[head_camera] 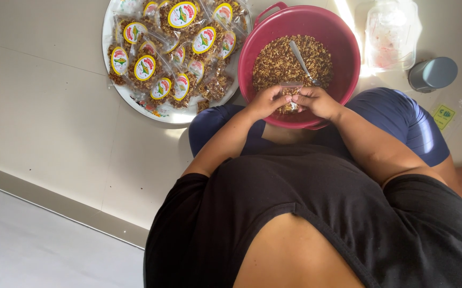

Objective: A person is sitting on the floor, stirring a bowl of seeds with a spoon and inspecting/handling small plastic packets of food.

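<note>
Both hands meet over the near rim of the red basin point(348, 58): the left hand point(265, 101) and right hand point(319, 101) pinch a small clear bag point(292, 92) between closed fingers. A metal spoon point(301, 61) lies in the brown snack mix point(273, 61). Left of the basin, a round tray point(135, 98) carries filled, labelled packets point(172, 42). A clear container point(391, 32) and a grey lid point(433, 73) sit on the pale tiled floor point(44, 106) to the right.
</note>
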